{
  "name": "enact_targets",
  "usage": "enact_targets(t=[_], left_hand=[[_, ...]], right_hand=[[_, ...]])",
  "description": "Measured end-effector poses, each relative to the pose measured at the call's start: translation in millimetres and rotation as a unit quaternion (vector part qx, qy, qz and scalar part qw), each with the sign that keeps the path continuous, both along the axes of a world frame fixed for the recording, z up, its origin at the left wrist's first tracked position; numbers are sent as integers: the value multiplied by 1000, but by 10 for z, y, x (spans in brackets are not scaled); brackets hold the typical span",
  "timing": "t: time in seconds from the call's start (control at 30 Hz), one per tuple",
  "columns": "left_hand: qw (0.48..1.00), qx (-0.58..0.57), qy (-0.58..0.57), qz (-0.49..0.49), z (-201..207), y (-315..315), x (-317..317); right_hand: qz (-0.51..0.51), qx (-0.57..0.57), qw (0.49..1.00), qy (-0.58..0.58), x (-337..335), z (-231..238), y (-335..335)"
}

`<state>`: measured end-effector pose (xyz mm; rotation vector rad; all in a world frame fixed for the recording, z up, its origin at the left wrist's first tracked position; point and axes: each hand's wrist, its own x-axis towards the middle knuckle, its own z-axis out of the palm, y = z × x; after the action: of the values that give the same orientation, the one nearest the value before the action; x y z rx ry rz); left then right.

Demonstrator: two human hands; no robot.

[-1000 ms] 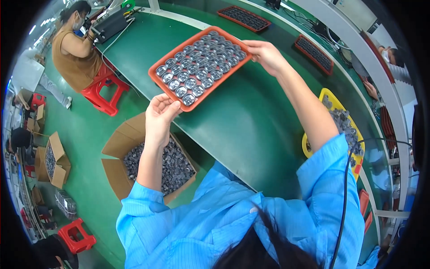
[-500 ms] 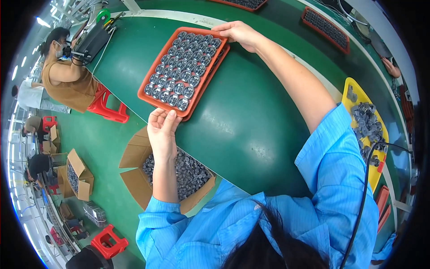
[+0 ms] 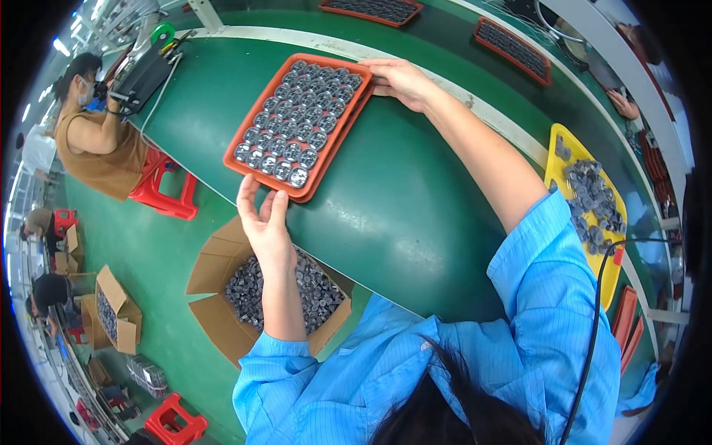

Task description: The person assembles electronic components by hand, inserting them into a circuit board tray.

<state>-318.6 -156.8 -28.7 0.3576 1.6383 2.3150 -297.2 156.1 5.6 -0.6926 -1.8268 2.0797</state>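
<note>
An orange-red tray (image 3: pixel 232 153) filled with rows of round, clear-and-dark shiny parts (image 3: pixel 289 122) sits on the green table, squarely stacked over a second orange tray (image 3: pixel 337 144) whose right side shows beneath it. At the near left corner, my left hand (image 3: pixel 267 230) has its thumb and fingers spread apart, the fingertips close against the rim; whether they touch it is hard to tell. My right hand (image 3: pixel 400 81) is closed on the far right corner of the tray, its fingertips partly hidden by the rim.
A cardboard box (image 3: pixel 211 259) of small grey parts stands below the table's left edge. To my right lies a yellow tray (image 3: pixel 558 159) of grey pieces. Filled trays (image 3: pixel 512 52) rest beyond the white rail. A person (image 3: pixel 100 141) sits at a black device, far left.
My left hand's thumb and fingers have come off their grip on the near rim and spread apart. The trays sit slightly lower and left in view; my right hand stays at the far corner.
</note>
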Motion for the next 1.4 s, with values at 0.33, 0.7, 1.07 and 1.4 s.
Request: enact_targets(t=[0.33, 0.7, 1.07, 1.4], left_hand=[[996, 13, 83, 28, -22, 41, -119], [972, -14, 221, 75, 76, 107, 685], [634, -80, 458, -618, 113, 773, 2619], [723, -168, 465, -484, -12, 817, 3003]], right_hand=[[-21, 11, 1000, -4, 5, -24, -54], [54, 67, 996, 19, 1679, 133, -631], [-538, 418, 654, -329, 6924, 201, -1022], [-485, 453, 570, -485, 8377, -55, -1297]])
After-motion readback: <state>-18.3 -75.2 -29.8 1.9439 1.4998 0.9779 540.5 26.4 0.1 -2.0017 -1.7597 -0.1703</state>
